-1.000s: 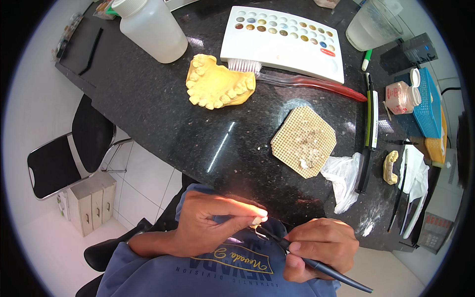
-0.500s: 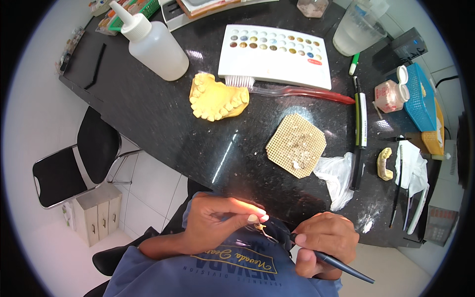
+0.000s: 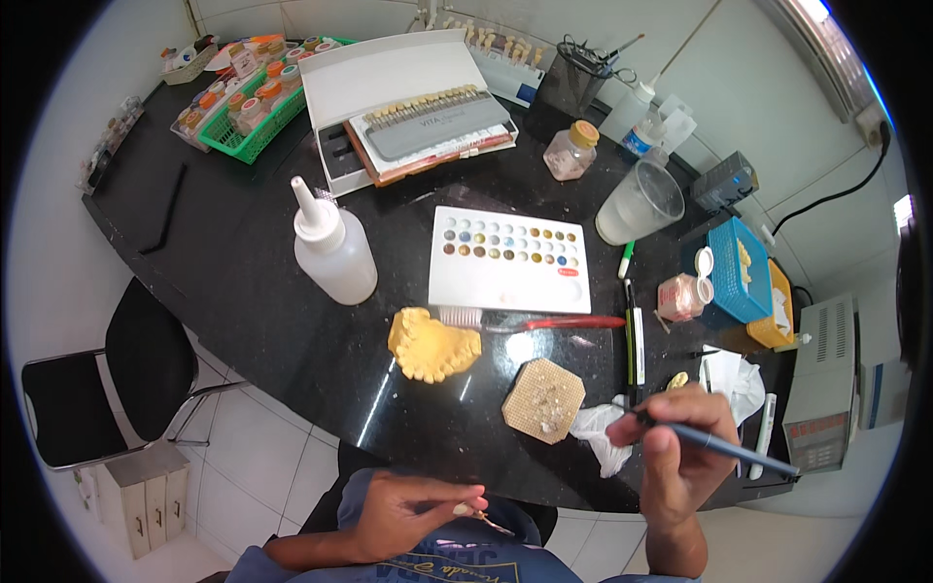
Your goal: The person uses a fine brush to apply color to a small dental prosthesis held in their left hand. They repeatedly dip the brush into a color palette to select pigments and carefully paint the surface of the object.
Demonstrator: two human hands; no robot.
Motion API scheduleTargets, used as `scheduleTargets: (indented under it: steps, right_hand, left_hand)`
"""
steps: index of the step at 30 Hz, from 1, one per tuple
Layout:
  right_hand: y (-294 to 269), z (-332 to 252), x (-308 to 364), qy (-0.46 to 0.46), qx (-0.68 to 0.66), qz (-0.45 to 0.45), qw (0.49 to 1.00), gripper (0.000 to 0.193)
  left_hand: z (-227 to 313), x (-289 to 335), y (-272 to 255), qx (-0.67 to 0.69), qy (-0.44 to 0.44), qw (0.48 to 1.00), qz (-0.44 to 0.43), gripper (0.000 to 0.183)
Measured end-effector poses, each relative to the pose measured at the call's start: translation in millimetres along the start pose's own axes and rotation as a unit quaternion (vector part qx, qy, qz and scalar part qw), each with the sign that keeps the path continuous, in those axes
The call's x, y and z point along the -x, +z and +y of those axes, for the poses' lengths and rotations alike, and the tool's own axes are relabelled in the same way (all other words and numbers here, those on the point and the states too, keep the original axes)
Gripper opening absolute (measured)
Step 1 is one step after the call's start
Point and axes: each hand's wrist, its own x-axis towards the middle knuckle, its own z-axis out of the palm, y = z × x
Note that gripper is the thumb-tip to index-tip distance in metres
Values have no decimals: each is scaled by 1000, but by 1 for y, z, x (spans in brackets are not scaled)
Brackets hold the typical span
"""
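My left hand (image 3: 418,515) is low in front of my body, thumb and fingertips pinched on a small tooth-coloured piece with a thin stem (image 3: 496,525). The fingers partly cover it, so its exact shape cannot be made out. Raised over the right front of the table, my right hand (image 3: 685,457) grips a slim dark blue brush (image 3: 729,445) like a pen, its dark fine tip pointing left. Below that tip lies a crumpled white tissue (image 3: 598,437). Left of it rests a honeycomb firing tray (image 3: 544,400) with whitish crumbs.
A yellow dental cast (image 3: 432,347), a red-handled toothbrush (image 3: 573,323) and a white paint palette (image 3: 505,287) occupy the middle. Behind stand a squeeze bottle (image 3: 337,257), a shade guide case (image 3: 408,68), and a plastic cup (image 3: 637,206). A blue basket (image 3: 739,282) is at right.
My right hand has moved up and right with the brush, away from the left hand, to above the tissue. The left hand keeps its pinch. The view has tilted up, showing more of the table's back.
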Motion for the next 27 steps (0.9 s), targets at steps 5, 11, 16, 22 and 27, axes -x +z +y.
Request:
scheduleTargets:
  steps: [5, 11, 16, 22, 27]
  right_hand:
    - [14, 11, -56, 53, 44, -26, 997, 10]
    - [54, 43, -104, 92, 45, -74, 992, 11]
    - [72, 66, -136, 106, 96, -130, 981, 8]
    - [80, 83, -149, 144, 109, -153, 972, 9]
    - [83, 80, -160, 136, 123, -190, 964, 10]
  left_hand:
    - [8, -3, -24, -72, 70, 995, -17, 19]
    - [5, 1, -46, -67, 59, 996, -9, 26]
    - [13, 6, -60, -75, 40, 996, 24, 19]
    - [19, 7, -59, -14, 23, 998, 49, 9]
    - [26, 9, -73, -33, 25, 998, 39, 10]
